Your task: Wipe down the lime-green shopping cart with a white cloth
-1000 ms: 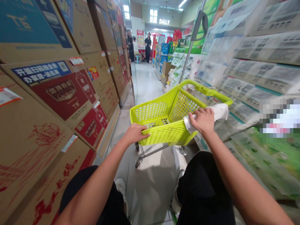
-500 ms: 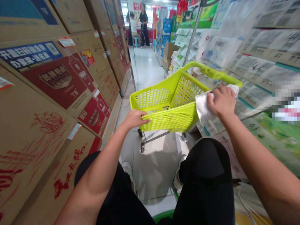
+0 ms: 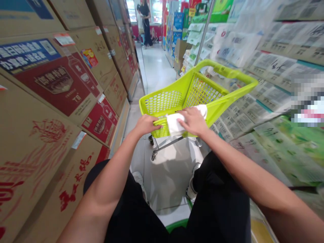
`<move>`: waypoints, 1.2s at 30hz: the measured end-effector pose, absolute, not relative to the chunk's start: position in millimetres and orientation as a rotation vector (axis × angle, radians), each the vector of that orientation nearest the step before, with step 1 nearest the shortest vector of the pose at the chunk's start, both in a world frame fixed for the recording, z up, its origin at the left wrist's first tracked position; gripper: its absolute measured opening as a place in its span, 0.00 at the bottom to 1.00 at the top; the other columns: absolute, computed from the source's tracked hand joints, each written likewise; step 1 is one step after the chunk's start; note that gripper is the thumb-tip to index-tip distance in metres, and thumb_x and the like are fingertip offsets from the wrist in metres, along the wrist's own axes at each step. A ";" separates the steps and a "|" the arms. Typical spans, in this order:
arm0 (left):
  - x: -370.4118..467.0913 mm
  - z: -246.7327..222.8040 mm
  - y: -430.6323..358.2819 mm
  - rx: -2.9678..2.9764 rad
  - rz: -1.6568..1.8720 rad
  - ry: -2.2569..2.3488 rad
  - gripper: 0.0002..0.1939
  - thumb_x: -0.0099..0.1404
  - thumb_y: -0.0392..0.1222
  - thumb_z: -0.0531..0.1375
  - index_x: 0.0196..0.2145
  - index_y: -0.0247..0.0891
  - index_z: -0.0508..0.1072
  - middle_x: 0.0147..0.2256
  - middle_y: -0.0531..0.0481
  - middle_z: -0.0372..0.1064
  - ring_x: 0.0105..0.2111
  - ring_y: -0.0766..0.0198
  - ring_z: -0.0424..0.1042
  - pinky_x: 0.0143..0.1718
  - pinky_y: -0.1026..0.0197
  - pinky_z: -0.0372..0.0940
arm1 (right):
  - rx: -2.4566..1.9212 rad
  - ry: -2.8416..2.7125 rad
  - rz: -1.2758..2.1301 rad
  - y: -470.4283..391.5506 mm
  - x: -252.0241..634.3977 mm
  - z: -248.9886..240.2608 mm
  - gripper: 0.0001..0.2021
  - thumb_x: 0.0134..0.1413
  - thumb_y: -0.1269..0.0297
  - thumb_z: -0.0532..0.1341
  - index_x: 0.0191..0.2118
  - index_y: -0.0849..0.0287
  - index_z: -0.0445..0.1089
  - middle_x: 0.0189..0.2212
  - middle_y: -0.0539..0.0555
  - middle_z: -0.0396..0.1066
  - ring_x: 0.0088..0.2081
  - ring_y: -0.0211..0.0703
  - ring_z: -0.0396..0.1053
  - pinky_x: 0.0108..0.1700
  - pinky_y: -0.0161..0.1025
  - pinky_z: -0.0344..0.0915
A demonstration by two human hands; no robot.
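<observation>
A yellow-green shopping cart (image 3: pixel 174 91) on metal legs with small wheels stands in front of my knees. My left hand (image 3: pixel 149 125) grips the near corner of its basket rim, thumb outside and fingers over the edge. A white cloth (image 3: pixel 174 125) lies folded over the near side rim, under my right hand (image 3: pixel 193 119), which is closed round cloth and rim together. The cart's handle (image 3: pixel 235 72) rises at the far right, with neither hand on it. Inside the basket I see only the perforated walls and floor.
Stacked cardboard cartons (image 3: pixel 53 81) wall the left side. Shelves of wrapped paper packs (image 3: pixel 273 67) line the right. A glass panel's metal edge (image 3: pixel 205 33) stands behind the cart. Two people (image 3: pixel 144 23) are far down the aisle. Something green (image 3: pixel 178 224) is beneath me.
My right hand has slid the white cloth leftward along the near rim, from beside the handle to near my left hand. My left hand keeps its grip on the corner.
</observation>
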State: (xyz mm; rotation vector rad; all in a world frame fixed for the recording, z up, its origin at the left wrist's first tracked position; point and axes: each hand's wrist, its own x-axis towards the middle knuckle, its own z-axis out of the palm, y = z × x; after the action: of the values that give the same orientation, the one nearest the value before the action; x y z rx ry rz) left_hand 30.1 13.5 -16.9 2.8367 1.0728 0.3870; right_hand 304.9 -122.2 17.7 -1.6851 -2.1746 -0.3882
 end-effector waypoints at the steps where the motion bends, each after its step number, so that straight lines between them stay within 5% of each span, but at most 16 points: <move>1: 27.2 -16.5 14.9 2.819 0.381 1.092 0.24 0.66 0.66 0.60 0.34 0.44 0.83 0.32 0.47 0.81 0.34 0.53 0.78 0.30 0.56 0.53 | -1.798 -2.119 -0.464 -125.3 341.8 29.6 0.28 0.73 0.46 0.46 0.56 0.60 0.75 0.53 0.66 0.74 0.55 0.60 0.67 0.62 0.57 0.58; 7: 29.5 -10.2 12.1 2.762 0.353 1.193 0.24 0.64 0.68 0.61 0.33 0.46 0.83 0.29 0.48 0.80 0.33 0.54 0.76 0.30 0.57 0.53 | -2.081 -1.650 -0.830 -129.0 485.0 66.4 0.32 0.72 0.46 0.43 0.53 0.64 0.76 0.55 0.73 0.73 0.63 0.63 0.60 0.67 0.61 0.49; 17: 42.4 -8.8 21.6 2.751 0.291 1.229 0.23 0.62 0.63 0.63 0.37 0.42 0.85 0.34 0.47 0.82 0.34 0.56 0.75 0.32 0.58 0.54 | -1.691 -2.026 -0.339 -110.3 245.4 -6.6 0.35 0.71 0.38 0.48 0.65 0.62 0.67 0.62 0.66 0.70 0.64 0.61 0.62 0.72 0.57 0.47; 21: 32.4 -9.1 27.2 2.723 0.320 1.183 0.25 0.64 0.67 0.61 0.34 0.41 0.83 0.29 0.48 0.79 0.30 0.59 0.72 0.30 0.59 0.52 | -1.865 -2.074 -0.397 -118.2 328.2 24.4 0.32 0.73 0.41 0.45 0.59 0.61 0.72 0.59 0.67 0.71 0.60 0.61 0.64 0.65 0.58 0.54; 25: 32.8 -7.4 23.0 2.706 0.318 1.184 0.27 0.62 0.70 0.62 0.32 0.43 0.82 0.27 0.49 0.76 0.29 0.58 0.71 0.29 0.58 0.50 | -2.158 -1.711 -0.753 -133.2 447.8 59.8 0.32 0.74 0.46 0.45 0.64 0.68 0.68 0.71 0.74 0.56 0.72 0.62 0.48 0.66 0.61 0.48; 28: 40.9 -6.8 18.0 2.731 0.312 1.179 0.26 0.63 0.69 0.62 0.34 0.43 0.82 0.27 0.48 0.76 0.30 0.57 0.71 0.30 0.57 0.50 | -2.228 -1.610 -0.803 -130.0 476.0 63.6 0.34 0.75 0.47 0.41 0.65 0.71 0.66 0.70 0.79 0.56 0.72 0.63 0.45 0.65 0.62 0.45; 36: 56.9 -9.5 21.2 2.720 0.288 1.239 0.24 0.62 0.67 0.63 0.31 0.43 0.81 0.30 0.48 0.77 0.34 0.56 0.73 0.33 0.58 0.54 | -1.943 -1.758 -0.563 -103.4 299.0 -9.9 0.33 0.70 0.37 0.44 0.57 0.61 0.68 0.54 0.69 0.70 0.59 0.66 0.62 0.69 0.67 0.47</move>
State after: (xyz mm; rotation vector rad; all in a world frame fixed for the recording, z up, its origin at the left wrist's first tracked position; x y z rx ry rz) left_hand 56.9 21.2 -9.5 2.7200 1.2390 0.2882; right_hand 299.0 -103.4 -9.9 -1.9428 -1.7579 -0.5634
